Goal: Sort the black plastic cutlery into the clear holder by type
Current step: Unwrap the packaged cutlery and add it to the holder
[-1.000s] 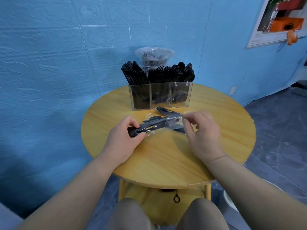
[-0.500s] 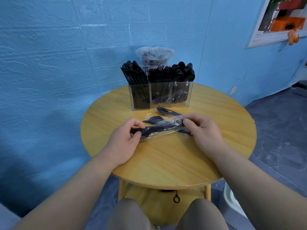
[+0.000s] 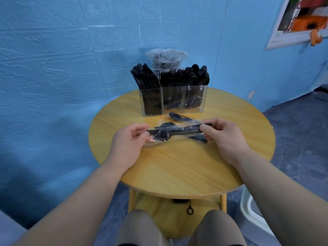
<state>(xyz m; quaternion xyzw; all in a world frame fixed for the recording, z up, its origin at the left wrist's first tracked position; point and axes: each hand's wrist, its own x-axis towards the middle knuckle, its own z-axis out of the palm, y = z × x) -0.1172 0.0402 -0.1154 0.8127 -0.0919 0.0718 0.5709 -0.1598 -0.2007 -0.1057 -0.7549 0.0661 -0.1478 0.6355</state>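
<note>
- Nearest me, my left hand pinches one end of a clear wrapped cutlery packet, thumb and fingers closed on the plastic at the spoon-bowl end.
- My right hand grips the other end, thumb on top, fingers curled round the black handles.
- The packet hangs between my two hands just above the round wooden table. Its long axis runs left to right across my view, the right end slightly farther from me; the bowl end points to my left, the handle end to my right.
- Just behind it, more wrapped cutlery lies on the tabletop, partly hidden by the packet I hold; I cannot tell how many pieces.
- Beyond that stands the clear holder, upright, with three compartments side by side.
- Its left compartment holds what look like knives, the middle one forks with tines up, the right one spoons with bowls up. All three are packed full.
- Farthest, behind the holder against the blue wall, sits a clear plastic bag with dark contents I cannot make out.
</note>
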